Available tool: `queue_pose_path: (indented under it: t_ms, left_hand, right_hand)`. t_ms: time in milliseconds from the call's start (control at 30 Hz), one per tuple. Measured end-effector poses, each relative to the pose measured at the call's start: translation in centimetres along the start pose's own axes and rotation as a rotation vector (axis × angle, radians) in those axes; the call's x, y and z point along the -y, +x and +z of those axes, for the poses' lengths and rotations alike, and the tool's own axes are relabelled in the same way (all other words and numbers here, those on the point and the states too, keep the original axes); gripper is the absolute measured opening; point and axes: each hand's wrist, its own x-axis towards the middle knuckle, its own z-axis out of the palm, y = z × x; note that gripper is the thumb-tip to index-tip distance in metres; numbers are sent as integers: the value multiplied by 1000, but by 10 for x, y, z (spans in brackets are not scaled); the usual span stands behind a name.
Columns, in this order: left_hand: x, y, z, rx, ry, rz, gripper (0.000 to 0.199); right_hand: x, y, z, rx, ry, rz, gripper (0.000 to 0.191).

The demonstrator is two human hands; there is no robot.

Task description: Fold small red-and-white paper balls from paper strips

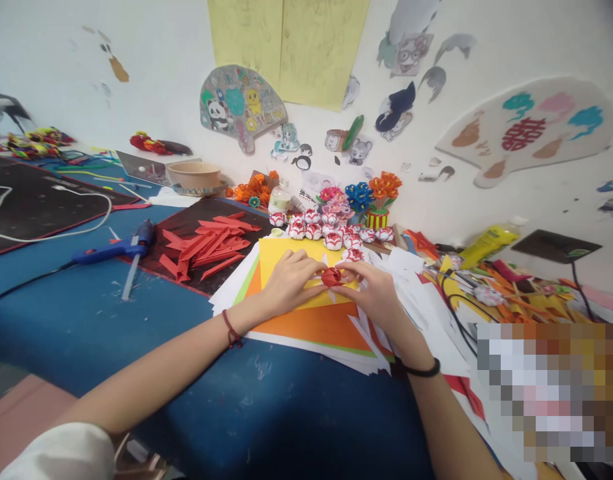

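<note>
Between my two hands is a small folded red paper flower (331, 277) with white pointed pieces sticking out around it. My left hand (293, 283) pinches its left side with thumb and fingertips. On the other side, my right hand (371, 290) grips it the same way. Both hands are over a stack of coloured paper, with a yellow sheet (273, 257) on top and an orange sheet (311, 330) below it. Just beyond my fingers sit several finished red-and-white paper flowers (333, 240). Folded red paper strips (206, 247) lie in a pile to the left.
A blue glue gun (111, 251) with its cord rests on the blue tabletop (211, 400) at left. Farther back are a bowl (193, 179) and bright flower pots (377, 219). Paper scraps and a yellow bottle (489, 245) crowd the right side by the wall.
</note>
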Motion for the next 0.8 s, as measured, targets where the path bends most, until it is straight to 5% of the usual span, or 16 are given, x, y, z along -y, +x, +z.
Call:
queue_pose_path:
  t_ms: [267,533,800]
  left_hand:
    - [-1,0,-1,-75,47,19,28]
    - [-3,0,-2,-106,77,37,26]
    - [-5,-1,-3,-142,108,99,25]
  right_hand:
    - [9,-3,12,-119,72,7,33]
    - [9,-1,9,-62,95,-15,49]
    - [19,-3,14,-163,90,-45,25]
